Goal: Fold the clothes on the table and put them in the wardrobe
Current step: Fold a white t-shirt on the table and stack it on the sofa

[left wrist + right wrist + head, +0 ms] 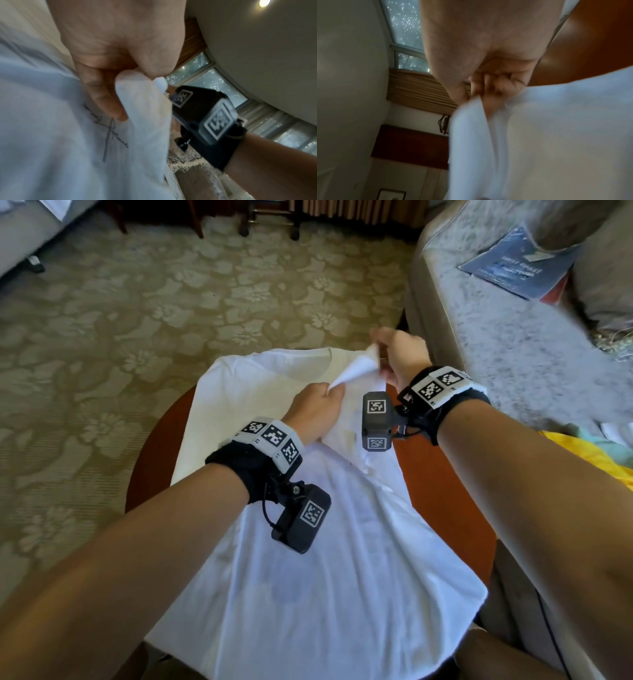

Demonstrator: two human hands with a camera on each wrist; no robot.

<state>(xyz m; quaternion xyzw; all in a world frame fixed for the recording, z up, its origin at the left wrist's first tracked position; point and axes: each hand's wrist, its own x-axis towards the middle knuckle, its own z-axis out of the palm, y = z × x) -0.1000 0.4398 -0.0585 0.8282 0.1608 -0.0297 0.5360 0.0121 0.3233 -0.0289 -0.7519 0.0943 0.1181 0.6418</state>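
Pinching white T-shirt (308, 559) sleeve, left hand (317, 409), right hand (402, 354), script unreadable

The shirt (308, 559) is hiding most of the tabletop (442, 474); its near hem is running off the edge. Motion is blurring the right hand (399, 354) and the shirt's print (109, 129).

I see a white T-shirt (308, 559) — dark handwritten script on it in the left wrist view — spread over a reddish-brown table (442, 474). The carpet (137, 320) at far left is olive-beige with a pale floral pattern. My wristbands (270, 440) are black, carrying black-and-white square markers. On the right, a grey speckled sofa (496, 337) holds a blue booklet (517, 265) — yellow cloth (582, 450) lies nearer.
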